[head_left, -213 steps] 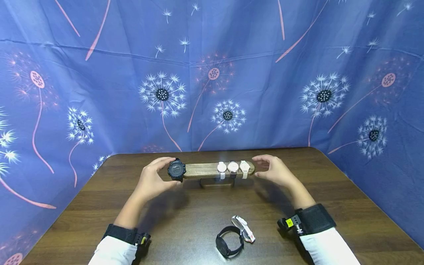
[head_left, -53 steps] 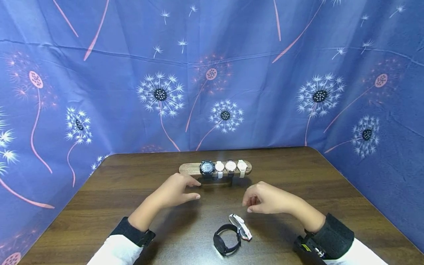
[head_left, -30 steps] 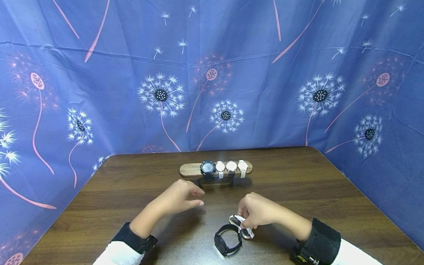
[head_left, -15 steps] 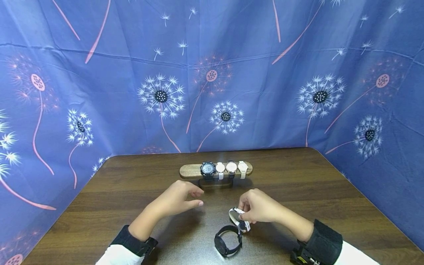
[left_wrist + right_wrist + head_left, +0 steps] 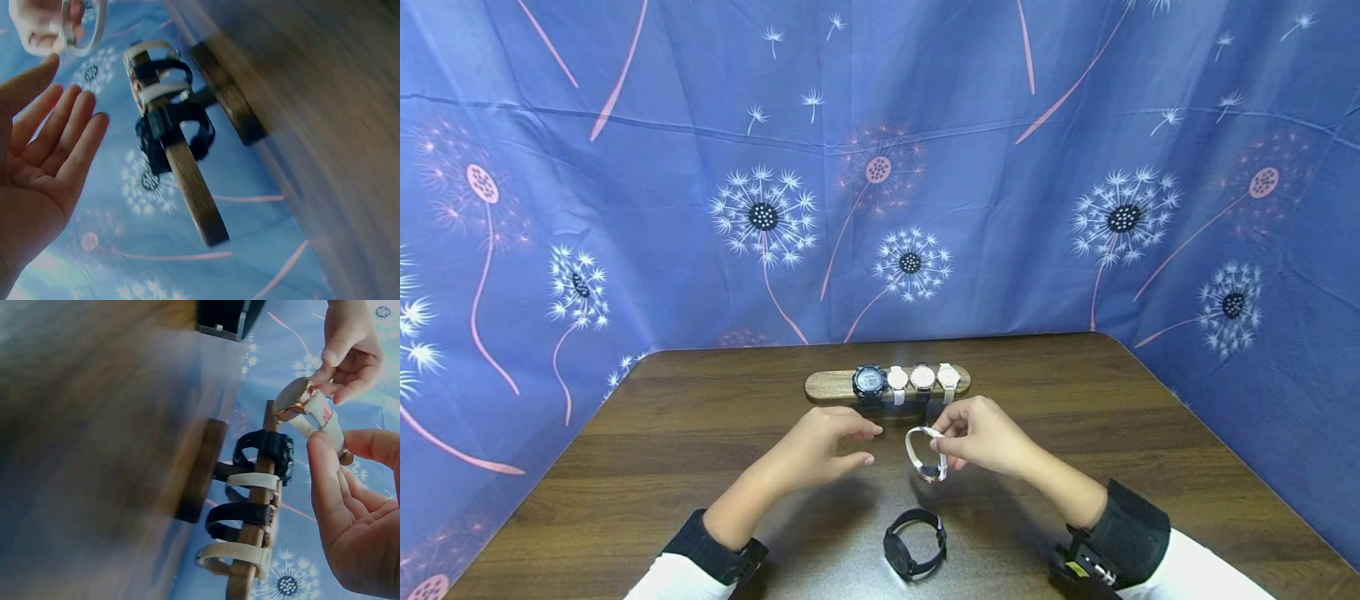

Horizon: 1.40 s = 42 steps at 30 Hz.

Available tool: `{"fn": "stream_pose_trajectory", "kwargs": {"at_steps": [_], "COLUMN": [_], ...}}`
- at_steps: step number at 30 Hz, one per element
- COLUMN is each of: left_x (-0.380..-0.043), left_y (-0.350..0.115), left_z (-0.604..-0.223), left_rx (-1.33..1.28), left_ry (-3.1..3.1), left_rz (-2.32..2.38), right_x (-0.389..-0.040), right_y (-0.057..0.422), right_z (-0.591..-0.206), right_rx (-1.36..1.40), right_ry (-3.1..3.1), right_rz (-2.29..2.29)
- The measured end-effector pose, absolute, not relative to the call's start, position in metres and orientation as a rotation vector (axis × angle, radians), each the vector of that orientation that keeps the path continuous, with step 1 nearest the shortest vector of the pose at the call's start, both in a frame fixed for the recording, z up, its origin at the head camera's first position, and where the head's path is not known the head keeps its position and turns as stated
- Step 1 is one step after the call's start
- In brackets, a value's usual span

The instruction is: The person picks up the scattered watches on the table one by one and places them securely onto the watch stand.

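Note:
My right hand (image 5: 985,437) pinches the strap of a white wristwatch (image 5: 929,474), held above the table with its loop closed. Seen from the right wrist, this watch (image 5: 324,413) has a rose-gold case. My left hand (image 5: 823,446) hovers to its left, fingers loosely bent and holding nothing; the left wrist view shows the palm (image 5: 37,181) bare. Behind both hands is a wooden watch stand (image 5: 830,384). Its bar carries a chunky black digital watch (image 5: 869,380), a white watch (image 5: 897,377), a dark-strapped watch (image 5: 922,377) and a cream-strapped watch (image 5: 948,377).
A black wristwatch (image 5: 897,552) with its strap looped lies near the front of the wooden table (image 5: 700,417). Beyond the table's back edge hangs a blue dandelion-print cloth (image 5: 1000,208). Bare wood shows at the bar's left end.
The right hand has grasped the white watch beside the black one and carried it up towards the stand. The left hand has shifted slightly right. Earlier, the digital watch went from the bar's left end inward.

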<state>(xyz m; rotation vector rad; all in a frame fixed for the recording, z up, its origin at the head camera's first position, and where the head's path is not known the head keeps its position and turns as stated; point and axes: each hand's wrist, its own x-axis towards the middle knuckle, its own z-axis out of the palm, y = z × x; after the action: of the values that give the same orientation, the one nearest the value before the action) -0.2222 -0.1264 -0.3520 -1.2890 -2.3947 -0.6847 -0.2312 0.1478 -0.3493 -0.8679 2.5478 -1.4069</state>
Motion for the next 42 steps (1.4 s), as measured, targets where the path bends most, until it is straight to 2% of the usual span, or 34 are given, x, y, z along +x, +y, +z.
{"fn": "stream_pose_trajectory", "kwargs": {"at_steps": [12, 27, 32, 42], "left_x": [-0.212, -0.213, -0.213, -0.211], "left_y": [-0.094, -0.088, -0.09, -0.092], "left_z": [-0.351, -0.359, -0.36, -0.358], "left_rx": [-1.371, -1.366, -1.32, -1.085], "left_ry": [-2.07, -1.936, -2.021, -2.267], "left_rz": [-0.438, -0.252, -0.48, -1.28], "right_x": [-0.231, -0.235, -0.236, -0.241], "right_y": [0.137, 0.134, 0.134, 0.134], "right_z": [-0.332, -0.334, -0.336, -0.338], "right_rx": [-0.709, -0.617, -0.601, -0.636], "right_ry": [2.221, 2.042, 1.992, 1.944], "right_rz": [-1.644, -1.699, -1.698, -1.851]}}
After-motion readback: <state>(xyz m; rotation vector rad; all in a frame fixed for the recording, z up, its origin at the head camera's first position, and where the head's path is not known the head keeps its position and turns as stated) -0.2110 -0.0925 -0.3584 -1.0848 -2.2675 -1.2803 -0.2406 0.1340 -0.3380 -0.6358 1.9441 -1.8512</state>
